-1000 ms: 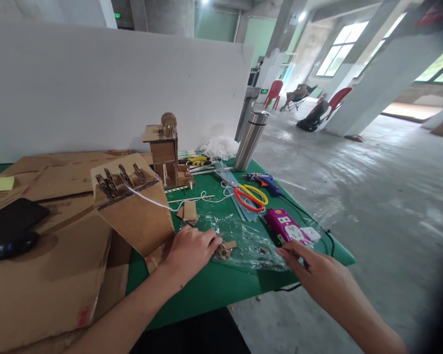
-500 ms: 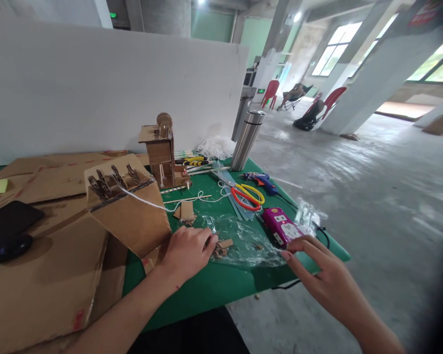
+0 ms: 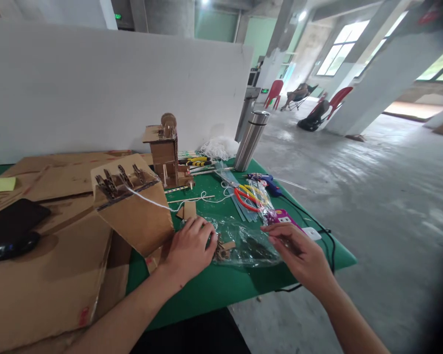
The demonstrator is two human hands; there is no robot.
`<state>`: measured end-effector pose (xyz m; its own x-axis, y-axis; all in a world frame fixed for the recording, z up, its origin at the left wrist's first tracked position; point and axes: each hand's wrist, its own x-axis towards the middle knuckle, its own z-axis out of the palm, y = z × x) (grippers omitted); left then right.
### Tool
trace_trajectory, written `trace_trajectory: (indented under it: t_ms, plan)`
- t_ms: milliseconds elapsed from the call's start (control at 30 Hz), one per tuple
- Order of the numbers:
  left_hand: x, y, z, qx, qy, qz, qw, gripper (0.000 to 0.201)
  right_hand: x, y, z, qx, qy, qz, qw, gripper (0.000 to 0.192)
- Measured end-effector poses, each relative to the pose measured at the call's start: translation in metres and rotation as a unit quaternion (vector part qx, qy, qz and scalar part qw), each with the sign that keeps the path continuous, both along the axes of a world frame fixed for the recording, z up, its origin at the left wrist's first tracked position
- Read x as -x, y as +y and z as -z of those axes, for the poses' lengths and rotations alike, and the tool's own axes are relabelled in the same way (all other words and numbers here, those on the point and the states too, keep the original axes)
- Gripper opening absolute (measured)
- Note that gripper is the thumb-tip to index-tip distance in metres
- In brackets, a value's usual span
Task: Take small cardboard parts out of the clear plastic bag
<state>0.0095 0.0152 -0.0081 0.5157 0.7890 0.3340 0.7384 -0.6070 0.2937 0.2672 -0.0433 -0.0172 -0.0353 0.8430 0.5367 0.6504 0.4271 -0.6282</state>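
Note:
My left hand (image 3: 190,249) rests on the green table (image 3: 221,290), fingers curled over the left end of a clear plastic bag (image 3: 243,241) that has small brown cardboard bits (image 3: 223,249) on it. My right hand (image 3: 299,255) pinches the bag's right edge and lifts it, so the plastic stands up over the purple power strip (image 3: 280,217). A slanted cardboard box (image 3: 133,209) with toothed pieces on top sits just left of my left hand, with a white string (image 3: 151,199) running from it.
A small cardboard tower (image 3: 165,150), red-and-yellow scissors (image 3: 248,195), a blue glue gun (image 3: 264,179), a steel flask (image 3: 251,140), flat cardboard sheets (image 3: 47,275), a black phone (image 3: 11,228) and a white partition (image 3: 96,83) are here. The table's edge drops to concrete floor at right.
My right hand has moved left and up, taking the bag's right edge and lifting it over the power strip. The left hand has stayed on the bag's left end.

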Motion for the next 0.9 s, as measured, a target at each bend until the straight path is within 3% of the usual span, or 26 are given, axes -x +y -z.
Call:
trace_trajectory:
  t_ms: [233,400,533,733,833,900]
  plan:
    - [-0.001,0.001,0.001,0.001,0.016,-0.008,1.000,0.010,0.007,0.018,0.012,0.012,-0.118,0.020,0.993,0.013]
    - [-0.002,0.001,0.001,0.029,0.045,-0.015,0.998,0.010,0.021,0.006,0.006,-0.047,-0.237,0.050,0.969,0.018]
    - [-0.001,0.003,0.002,0.032,0.046,-0.007,0.998,0.018,0.032,-0.006,-0.002,-0.013,-0.333,-0.006,0.943,0.034]
    - [0.003,-0.004,-0.003,-0.022,0.045,0.109,0.993,0.018,0.031,0.004,0.004,0.060,-0.333,-0.038,0.940,0.018]
    - [0.003,-0.010,-0.007,-0.004,0.055,0.145,0.988,0.039,0.028,0.013,0.005,0.069,-0.313,-0.048,0.946,0.015]
    - [0.002,-0.011,-0.008,0.009,0.083,0.152,0.985,0.043,0.027,0.019,0.005,0.072,-0.302,-0.058,0.949,0.015]
